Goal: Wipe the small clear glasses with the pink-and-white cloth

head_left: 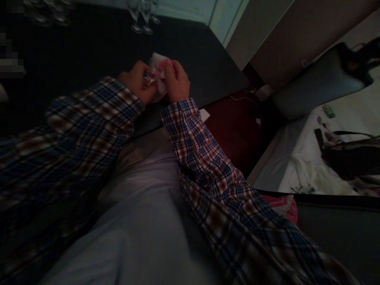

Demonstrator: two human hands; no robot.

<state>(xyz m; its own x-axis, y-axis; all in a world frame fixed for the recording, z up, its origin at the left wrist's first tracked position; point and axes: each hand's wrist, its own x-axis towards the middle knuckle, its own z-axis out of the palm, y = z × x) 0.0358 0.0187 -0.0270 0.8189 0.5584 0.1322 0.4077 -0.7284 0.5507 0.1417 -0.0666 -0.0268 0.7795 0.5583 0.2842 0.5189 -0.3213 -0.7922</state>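
Note:
Over the dark table (97, 43), close to its front edge, my two hands meet around a small clear glass (151, 75). My left hand (135, 81) is closed on the glass, with the fingers curled about it. A pink and white cloth (160, 61) is bunched against the glass on its right side. Gripping that cloth is my right hand (179, 82), its fingers bent and pressed in. Much of the glass is hidden by fingers and cloth, and the light is dim.
Several stemmed glasses (145, 18) stand upright at the table's back edge, with more glassware (44, 16) at the far left. To the right are a white bed (276, 158), a dark bag (350, 154) and a cable (243, 97) near the reddish floor (228, 130).

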